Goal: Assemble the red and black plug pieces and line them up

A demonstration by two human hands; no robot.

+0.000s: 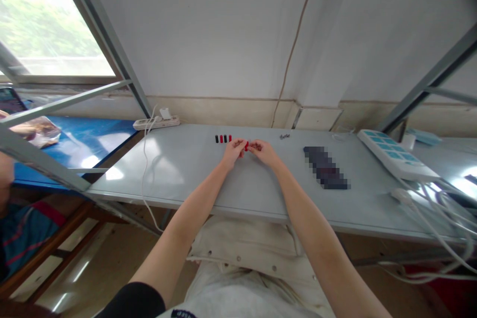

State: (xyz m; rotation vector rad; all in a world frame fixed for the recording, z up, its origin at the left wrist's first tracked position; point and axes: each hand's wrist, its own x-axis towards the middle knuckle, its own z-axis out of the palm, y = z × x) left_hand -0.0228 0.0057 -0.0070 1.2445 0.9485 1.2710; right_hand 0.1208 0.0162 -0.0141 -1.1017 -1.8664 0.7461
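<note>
My left hand point(234, 151) is closed with thumb and fingers pinching a small red piece point(246, 146) over the grey table. From the other side, my right hand point(262, 150) reaches the same red piece with its fingertips pinched together. Its exact kind is too small to make out, and the fingers partly cover it. Just beyond my left hand stands a short row of several small cylinders point(221, 138), alternating black and red. To the right of my hands, near the table's back edge, lies a little cluster of small metal-looking bits point(284, 136).
A dark pixelated flat object point(326, 168) lies on the grey table point(246, 194) to the right. Farther right is a white power strip point(397, 154) with cords. At the back left sits another strip point(156, 122), its cable hanging over the front edge. Someone sits at far left.
</note>
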